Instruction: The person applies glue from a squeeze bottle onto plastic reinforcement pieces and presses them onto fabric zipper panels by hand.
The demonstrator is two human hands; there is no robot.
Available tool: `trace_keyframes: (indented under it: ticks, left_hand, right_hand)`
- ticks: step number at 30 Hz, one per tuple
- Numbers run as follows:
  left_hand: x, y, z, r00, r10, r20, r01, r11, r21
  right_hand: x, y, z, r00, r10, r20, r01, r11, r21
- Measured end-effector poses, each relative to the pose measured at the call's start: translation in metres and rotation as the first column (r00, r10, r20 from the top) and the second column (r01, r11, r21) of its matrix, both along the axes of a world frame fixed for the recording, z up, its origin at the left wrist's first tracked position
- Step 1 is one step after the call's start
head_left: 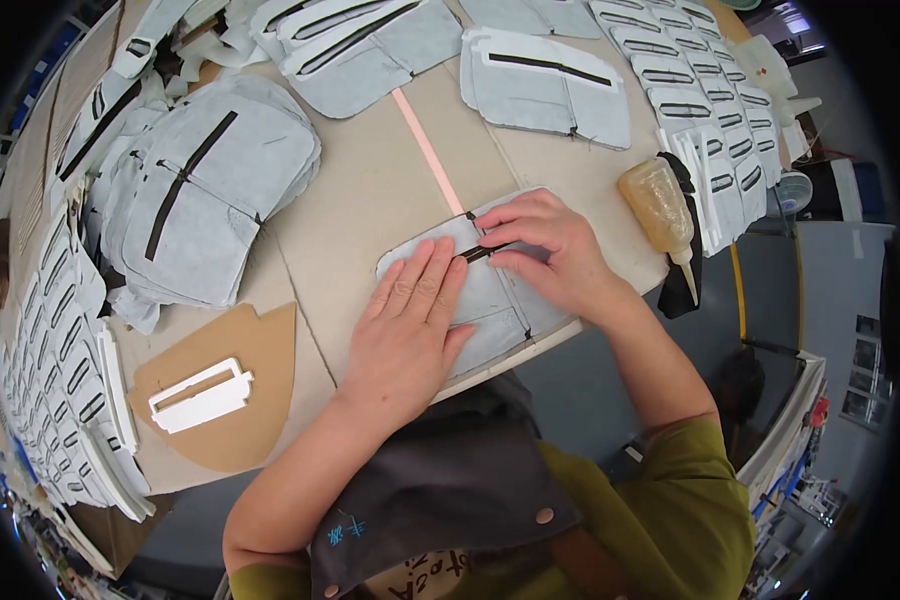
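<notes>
A grey fabric panel (485, 325) lies at the table's front edge, with a short black strip (478, 252) across it. My left hand (410, 310) rests flat on the panel's left part, fingers stretched out, fingertips beside the strip's left end. Over the right part, my right hand (545, 250) has thumb and fingers curled at the strip's right end; whether they pinch it is too small to tell. Dark stitched marks show at the panel's top and bottom edges. Both hands hide part of the panel.
Stacked grey panels (210, 190) lie left, others (545, 90) farther back. A brown template (220, 440) carries a white frame (200, 395) at front left. A glue bottle (655, 205) lies right, near rows of small white-and-black pieces (685, 75). A pink strip (425, 150) runs along the table (360, 180).
</notes>
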State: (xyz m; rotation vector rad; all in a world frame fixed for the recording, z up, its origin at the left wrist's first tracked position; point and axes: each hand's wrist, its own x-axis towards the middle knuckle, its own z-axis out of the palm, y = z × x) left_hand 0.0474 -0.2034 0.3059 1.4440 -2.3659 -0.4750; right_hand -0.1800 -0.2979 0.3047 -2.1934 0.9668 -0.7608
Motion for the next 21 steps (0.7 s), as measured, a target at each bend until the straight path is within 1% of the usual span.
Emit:
trace_keyframes:
  ticks: [4,6,8,11,14,16,18,20,21]
  left_hand:
    - [0.008,0.008,0.005,0.999,0.023,0.024,-0.024,0.999,0.041]
    - [0.011,0.013,0.008,0.999,0.037,0.029,-0.038,0.998,0.059]
    - [0.015,0.015,0.009,0.998,0.053,0.035,-0.056,0.995,0.077]
    - [0.015,0.015,0.011,0.997,0.081,0.006,-0.081,0.996,0.041]
    - [0.008,-0.005,0.014,0.993,0.114,-0.032,-0.115,0.993,-0.015]
    - [-0.011,-0.02,0.007,0.981,0.042,-0.187,-0.068,0.989,-0.134]
    - [-0.023,-0.022,0.003,0.983,0.054,-0.173,-0.078,0.988,-0.135]
    - [-0.031,-0.022,-0.003,0.985,0.104,-0.136,-0.123,0.982,-0.141]
    - [-0.033,-0.021,-0.005,0.987,0.087,-0.138,-0.106,0.985,-0.139]
  right_hand:
    - [0.001,0.003,-0.005,1.0,-0.024,0.02,0.024,1.0,-0.008]
    - [0.003,0.008,-0.008,0.997,-0.078,0.005,0.078,0.996,-0.042]
    - [0.004,0.007,-0.008,0.997,-0.08,0.017,0.08,0.995,-0.053]
    - [0.005,0.005,-0.006,0.998,-0.067,0.016,0.068,0.995,-0.073]
    - [0.004,0.004,-0.006,0.998,-0.058,0.014,0.059,0.996,-0.074]
    - [0.006,0.002,-0.006,0.998,-0.059,0.028,0.06,0.996,-0.059]
    - [0.005,0.002,-0.006,0.998,-0.057,0.011,0.058,0.997,-0.048]
    - [0.004,0.0,-0.008,0.998,-0.057,0.022,0.058,0.997,-0.045]
    - [0.004,0.0,-0.008,0.998,-0.045,0.035,0.047,0.998,-0.047]
